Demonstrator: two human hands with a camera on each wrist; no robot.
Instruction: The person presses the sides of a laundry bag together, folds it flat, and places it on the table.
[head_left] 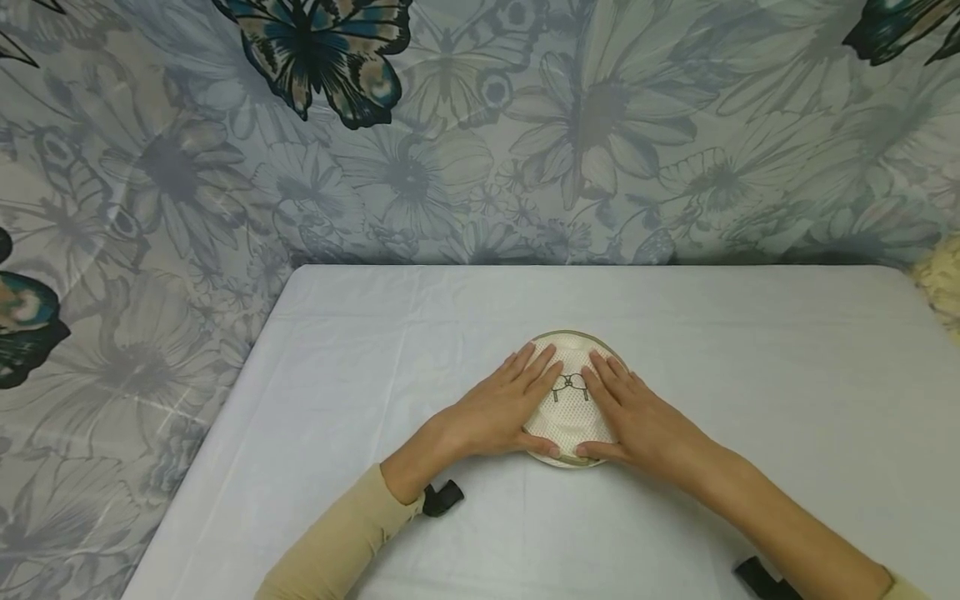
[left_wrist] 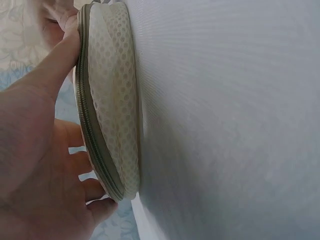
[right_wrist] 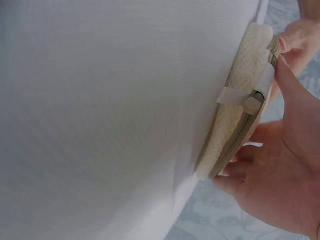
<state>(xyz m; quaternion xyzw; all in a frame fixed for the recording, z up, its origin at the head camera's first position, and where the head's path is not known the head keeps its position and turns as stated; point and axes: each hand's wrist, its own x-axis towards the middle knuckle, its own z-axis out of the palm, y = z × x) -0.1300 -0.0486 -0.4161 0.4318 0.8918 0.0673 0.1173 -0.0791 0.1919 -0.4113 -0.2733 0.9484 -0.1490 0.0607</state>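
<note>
A round cream mesh laundry bag (head_left: pixel 573 427) lies flat on the white table, with a small dark line drawing (head_left: pixel 570 383) on its top. My left hand (head_left: pixel 504 410) rests on the bag's left side, fingers extended over the top and thumb at the near edge. Opposite it, my right hand (head_left: pixel 643 410) rests the same way on the right side. An olive zipper (left_wrist: pixel 86 102) runs round the upper rim, above a puffed mesh side wall (left_wrist: pixel 120 95). The right wrist view shows a white tag (right_wrist: pixel 232 96) sticking out near the zipper. The bag's contents cannot be made out.
The white cloth-covered table (head_left: pixel 375 358) extends around the bag. Behind it and to the left hangs floral fabric (head_left: pixel 450 167) with butterflies. A pale yellow fluffy thing (head_left: pixel 941 279) stands at the far right edge. Dark wrist devices (head_left: pixel 442 498) sit by the forearms.
</note>
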